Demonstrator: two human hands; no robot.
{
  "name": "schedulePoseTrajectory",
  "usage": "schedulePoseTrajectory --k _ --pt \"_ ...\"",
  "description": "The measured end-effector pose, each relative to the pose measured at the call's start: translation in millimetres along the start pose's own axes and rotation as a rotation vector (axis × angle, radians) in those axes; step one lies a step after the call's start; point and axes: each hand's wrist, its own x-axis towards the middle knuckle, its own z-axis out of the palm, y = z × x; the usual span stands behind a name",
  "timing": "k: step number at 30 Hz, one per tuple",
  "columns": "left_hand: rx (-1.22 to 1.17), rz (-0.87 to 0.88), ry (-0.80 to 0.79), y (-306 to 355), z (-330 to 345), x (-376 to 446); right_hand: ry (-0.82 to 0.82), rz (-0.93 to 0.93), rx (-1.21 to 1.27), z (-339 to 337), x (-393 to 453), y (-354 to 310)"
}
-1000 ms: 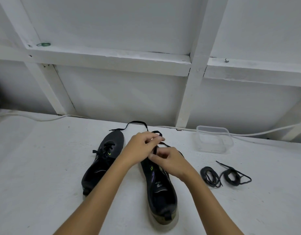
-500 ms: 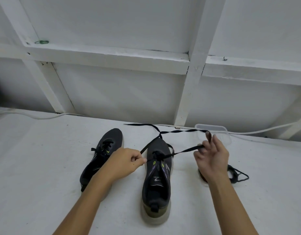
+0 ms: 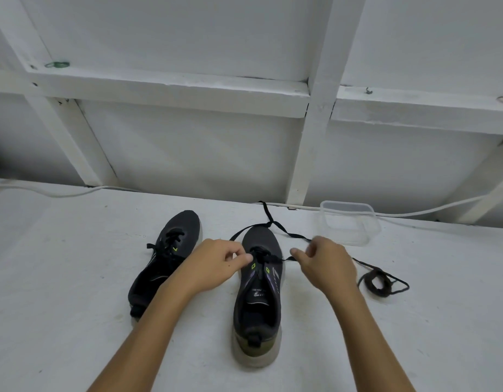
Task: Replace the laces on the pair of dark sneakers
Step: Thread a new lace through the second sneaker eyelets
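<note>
Now, change: the right hand (image 3: 326,264) had been drawn back in toward the right sneaker (image 3: 259,290) from its wider reach half a second before, and the lace (image 3: 268,224), then stretched taut toward the container, was seen slack across the toe
Left hand: the left hand (image 3: 213,267) had been kept at the sneaker's left eyelets, fingers curled, thumb and forefinger pinched at the lace crossing
Right hand grip: the fingers were curled and a strand of the lace was pinched just right of the eyelets
Right sneaker: it was set upright on the white surface (image 3: 60,278) between the two forearms, heel toward the camera, dark knit upper, pale thick sole, small yellow-green marks by the eyelets
Lace path: a flat black strip was looped ahead of the toe, crossed over itself, one end trailed toward the wall
Left sneaker: the left sneaker (image 3: 166,258) was laid just beside, angled leftward, laced in black
Spare laces: dark coiled laces (image 3: 377,282) were left to the right, partly hidden behind the right wrist
Container: a clear plastic container (image 3: 349,222), rectangular with rounded corners, was placed near the wall
Backdrop: white painted wooden framing (image 3: 171,91) was seen behind, rough and matt
</note>
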Motion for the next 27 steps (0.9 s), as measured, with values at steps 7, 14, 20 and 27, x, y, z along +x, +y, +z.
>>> schedulePoseTrajectory --k 7,14,20,27 --pt "0.002 0.078 0.053 11 -14 3 -0.304 -0.487 0.301 11 -5 -24" --pt "0.047 0.083 -0.032 26 -34 -2 -0.174 -0.528 0.328 24 -8 -36" --pt "0.104 -0.016 0.033 27 -109 -17 -0.125 -0.293 0.416 33 -8 -19" --pt "-0.864 0.251 0.050 34 -112 -17 -0.148 -0.164 0.520 27 -11 -18"
